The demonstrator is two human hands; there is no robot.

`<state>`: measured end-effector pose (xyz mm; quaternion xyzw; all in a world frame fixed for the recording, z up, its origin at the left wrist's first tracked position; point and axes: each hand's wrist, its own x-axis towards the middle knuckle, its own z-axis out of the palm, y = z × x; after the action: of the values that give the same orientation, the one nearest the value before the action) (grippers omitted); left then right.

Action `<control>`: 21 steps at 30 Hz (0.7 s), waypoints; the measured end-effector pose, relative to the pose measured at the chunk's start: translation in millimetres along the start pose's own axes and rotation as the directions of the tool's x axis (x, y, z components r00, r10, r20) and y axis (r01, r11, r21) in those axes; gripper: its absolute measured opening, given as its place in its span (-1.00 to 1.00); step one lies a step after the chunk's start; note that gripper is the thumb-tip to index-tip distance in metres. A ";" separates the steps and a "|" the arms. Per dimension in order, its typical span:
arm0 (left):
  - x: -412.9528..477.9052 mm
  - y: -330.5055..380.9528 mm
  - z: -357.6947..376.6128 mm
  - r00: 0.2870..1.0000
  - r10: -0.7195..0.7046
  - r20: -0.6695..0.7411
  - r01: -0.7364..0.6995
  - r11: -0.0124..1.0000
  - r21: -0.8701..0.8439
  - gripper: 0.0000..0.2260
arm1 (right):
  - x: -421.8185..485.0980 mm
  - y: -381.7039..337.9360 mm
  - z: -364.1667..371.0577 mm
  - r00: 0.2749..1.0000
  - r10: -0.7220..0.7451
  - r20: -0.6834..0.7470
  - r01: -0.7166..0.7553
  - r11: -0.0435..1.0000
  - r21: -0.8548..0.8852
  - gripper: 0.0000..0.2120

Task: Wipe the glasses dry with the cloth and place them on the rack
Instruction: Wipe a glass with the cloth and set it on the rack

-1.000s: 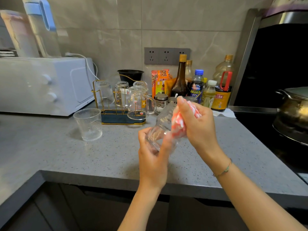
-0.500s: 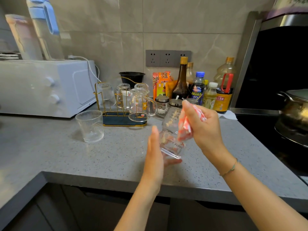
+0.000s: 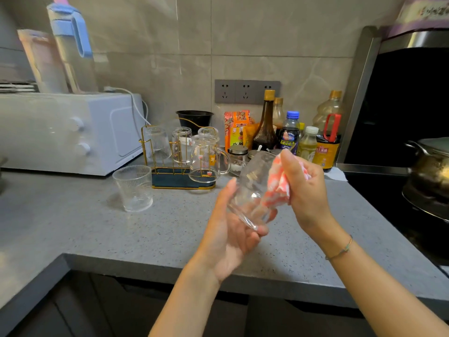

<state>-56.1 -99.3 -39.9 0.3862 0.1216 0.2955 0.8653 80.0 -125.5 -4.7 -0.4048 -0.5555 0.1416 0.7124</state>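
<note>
Left hand (image 3: 226, 239) curls round the tilted clear glass tumbler (image 3: 251, 190) so right hand (image 3: 307, 190), pinching pink-and-white cloth (image 3: 278, 188), reaches inside.

Grey speckled stone worktop (image 3: 73, 227) turns a corner at lower left, w/ dark cabinet fronts (image 3: 97, 312) below. Back wall: large grey marbled tiles (image 3: 267, 32), dark grey triple socket plate (image 3: 246, 91) set in. White microwave oven (image 3: 68, 132) at left against wall, pale jug w/ blue handle (image 3: 70, 45) on top. Row of sauce & oil bottles (image 3: 289, 137) under sockets. Right side: black hob (image 3: 388, 195) w/ lidded metal pot (image 3: 432, 166), steel frame strip (image 3: 357, 100) edging a dark recess. Light dim, even.
</note>
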 end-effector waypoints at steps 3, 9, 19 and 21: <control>0.0 -1.7 -1.9 0.991 -0.130 0.029 0.132 0.988 -0.079 -0.36 | -1.1 2.4 1.6 1.000 0.016 -0.015 -0.017 0.999 -0.032 -0.54; 5.3 -2.6 -7.2 0.927 0.355 -0.124 -0.176 0.701 0.692 -0.08 | 3.1 3.0 -1.5 0.979 0.163 -0.121 -0.162 0.987 0.015 -0.55; -2.8 9.2 -6.3 0.886 0.456 0.090 -0.384 0.610 0.693 -0.47 | 3.7 0.3 2.1 0.998 0.059 0.013 -0.058 0.997 -0.051 -0.46; -1.1 12.0 -8.7 0.949 0.314 0.035 -0.291 0.828 0.479 -0.37 | 4.5 -1.3 1.1 0.997 0.049 0.051 -0.049 0.999 0.001 -0.57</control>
<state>-65.8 -88.4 -36.9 0.5952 0.1476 0.3980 0.6823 80.1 -123.0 -0.7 -0.4137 -0.5633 0.1702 0.6947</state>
